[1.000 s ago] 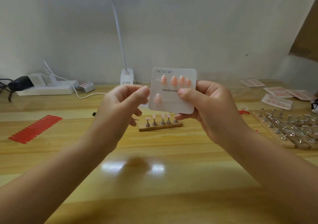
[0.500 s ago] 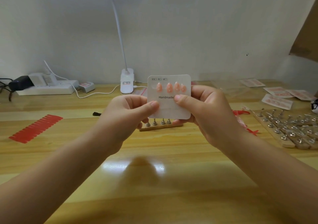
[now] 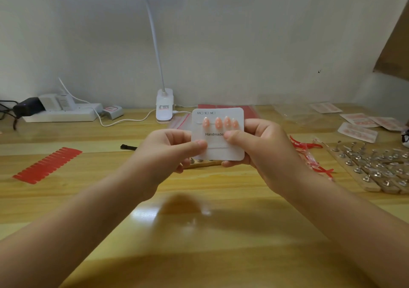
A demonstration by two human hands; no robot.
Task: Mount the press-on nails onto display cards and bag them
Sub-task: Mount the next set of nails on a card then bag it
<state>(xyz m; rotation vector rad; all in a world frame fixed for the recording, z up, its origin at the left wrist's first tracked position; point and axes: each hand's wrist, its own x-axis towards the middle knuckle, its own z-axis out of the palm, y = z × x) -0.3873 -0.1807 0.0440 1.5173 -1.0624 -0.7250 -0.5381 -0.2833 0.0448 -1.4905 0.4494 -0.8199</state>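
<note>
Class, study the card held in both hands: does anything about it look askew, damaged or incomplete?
Nothing looks damaged. The display card is flat and upright, pinched between the left hand and the right hand. Four pink nails fill its upper row; the lower row shows none, though the thumbs cover part of it.

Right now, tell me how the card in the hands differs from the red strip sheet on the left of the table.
The card is white and held upright by both hands; the red strip sheet lies flat on the table, untouched. The card carries four pink nails and printed text; the sheet shows only plain red strips. Both are thin and flat.
</note>
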